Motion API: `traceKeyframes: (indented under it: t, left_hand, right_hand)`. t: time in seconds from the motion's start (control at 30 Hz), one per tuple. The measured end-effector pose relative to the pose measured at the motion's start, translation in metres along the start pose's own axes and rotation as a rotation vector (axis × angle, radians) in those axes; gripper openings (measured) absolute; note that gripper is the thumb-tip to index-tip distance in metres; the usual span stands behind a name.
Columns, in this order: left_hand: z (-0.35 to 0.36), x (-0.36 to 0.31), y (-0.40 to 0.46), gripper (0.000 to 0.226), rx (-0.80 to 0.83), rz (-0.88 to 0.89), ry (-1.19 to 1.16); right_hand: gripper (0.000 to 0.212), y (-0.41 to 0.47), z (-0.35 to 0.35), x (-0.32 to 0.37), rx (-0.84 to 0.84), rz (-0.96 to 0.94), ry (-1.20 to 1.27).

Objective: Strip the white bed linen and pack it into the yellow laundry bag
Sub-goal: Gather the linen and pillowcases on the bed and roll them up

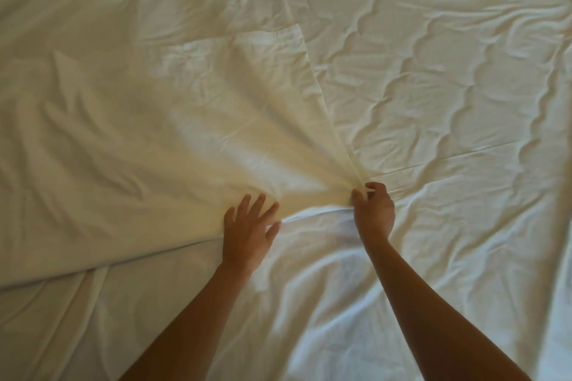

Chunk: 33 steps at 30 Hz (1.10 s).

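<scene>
gathering the top sheet (pixel 185 120) off the bed (pixel 448 77), yellow laundry bag nowhere in frame yet

the bed fills the whole shot, wrinkled under sheet (pixel 340 303) over a quilted-looking layer on the right, no real view of the room. top sheet lies across the left half. right hand (pixel 373 210) has its fingers (pixel 359 195) pinched round the bunched corner, left hand (pixel 247 232) flat with fingers spread, pressing the edge. i'd say pull the corner toward you and keep bunching so it doesn't drag the sheet underneath along.
</scene>
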<state>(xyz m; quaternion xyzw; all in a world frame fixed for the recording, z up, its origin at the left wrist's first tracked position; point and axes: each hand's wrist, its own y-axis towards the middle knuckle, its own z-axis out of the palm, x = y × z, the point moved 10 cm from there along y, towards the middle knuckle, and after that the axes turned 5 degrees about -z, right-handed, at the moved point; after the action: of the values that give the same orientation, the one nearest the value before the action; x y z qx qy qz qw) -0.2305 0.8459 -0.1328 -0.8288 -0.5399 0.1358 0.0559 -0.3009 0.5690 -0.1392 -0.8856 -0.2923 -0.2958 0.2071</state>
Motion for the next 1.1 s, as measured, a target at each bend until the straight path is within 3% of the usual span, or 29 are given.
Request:
traceKeyframes:
  t: [0.13,0.2,0.3,0.43,0.53,0.7,0.8,1.0,1.1]
  left_hand:
    - [-0.004,0.002,0.011,0.032,-0.112,0.123,0.006]
    - [0.001,-0.003,0.011,0.03,-0.15,0.198,0.013]
    - [-0.005,-0.009,0.007,0.025,-0.262,0.262,-0.009]
    - [-0.019,-0.019,-0.003,0.024,-0.356,0.197,-0.122]
    - [-0.014,-0.017,-0.009,0.015,-0.212,0.088,-0.224]
    - [-0.023,-0.031,-0.009,0.047,0.066,-0.01,-0.208]
    - [-0.044,-0.036,-0.015,0.054,0.176,-0.069,-0.199]
    - [-0.156,-0.068,-0.057,0.058,0.098,-0.059,-0.412]
    - [-0.217,-0.09,-0.086,0.057,0.031,0.029,-0.456]
  right_hand:
    - [0.047,-0.02,-0.001,0.042,-0.093,-0.435,-0.174]
    - [0.055,-0.029,0.023,0.047,0.064,-0.548,-0.294]
    - [0.069,-0.034,0.055,0.029,0.324,-0.523,-0.497]
    - [0.066,-0.036,0.056,0.019,0.366,-0.47,-0.626]
    - [0.058,-0.041,0.052,0.017,0.38,-0.433,-0.662]
    - [0.056,-0.047,0.036,0.028,0.462,-0.312,-0.6]
    - [0.057,-0.062,0.004,0.058,0.403,-0.29,-0.516]
    - [0.059,-0.114,-0.1,0.114,0.225,-0.308,-0.397]
    - [0.06,-0.145,-0.151,0.13,0.143,-0.273,-0.34]
